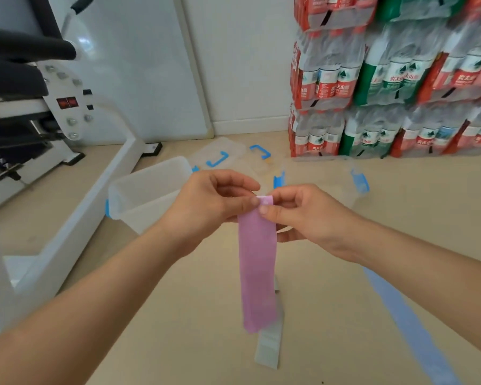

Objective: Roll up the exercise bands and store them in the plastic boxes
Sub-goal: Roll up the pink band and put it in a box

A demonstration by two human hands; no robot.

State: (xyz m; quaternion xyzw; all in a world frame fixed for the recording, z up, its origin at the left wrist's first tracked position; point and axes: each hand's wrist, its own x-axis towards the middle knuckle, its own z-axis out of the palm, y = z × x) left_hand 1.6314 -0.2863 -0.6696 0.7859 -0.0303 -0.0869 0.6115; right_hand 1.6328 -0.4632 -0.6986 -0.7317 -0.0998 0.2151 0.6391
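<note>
Left hand (214, 207) and right hand (303, 215) meet in mid-air, thumbs and forefingers pinching the folded top edge of a pink exercise band (257, 262). The flat, matte strip hangs straight down above the floor (331, 301), in front of an open clear plastic box (147, 190).

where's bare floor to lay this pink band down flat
Bare floor lies between the white machine frame and the grey band, and again at right between the blue band and the stacked water packs. It is crowded behind the pink band, where the open box and loose lids sit close together.
</note>
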